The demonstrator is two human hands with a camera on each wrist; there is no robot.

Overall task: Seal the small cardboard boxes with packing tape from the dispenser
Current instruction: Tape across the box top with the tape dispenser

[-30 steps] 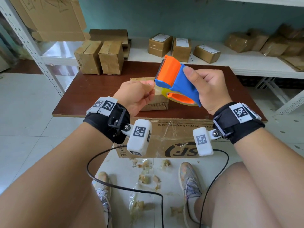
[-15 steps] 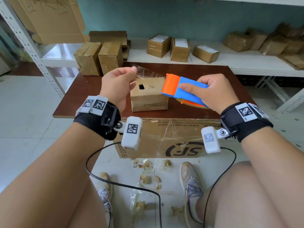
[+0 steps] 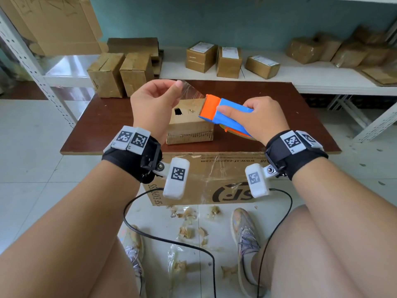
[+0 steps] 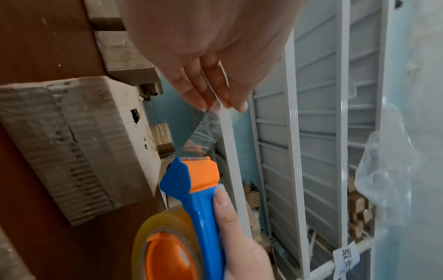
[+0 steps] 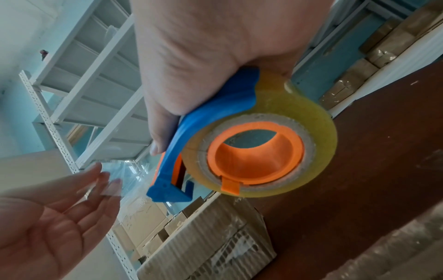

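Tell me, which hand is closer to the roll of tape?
Right. The right hand grips the dispenser carrying the tape roll; the left hand pinches the pulled-out tape's end, away from the roll.

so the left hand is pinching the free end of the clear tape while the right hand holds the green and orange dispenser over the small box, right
Not quite: the dispenser is blue and orange, not green, as the head view shows. The rest holds: the left hand pinches the free end of the clear tape strip, and the right hand holds the dispenser over the small brown cardboard box on the dark red table.
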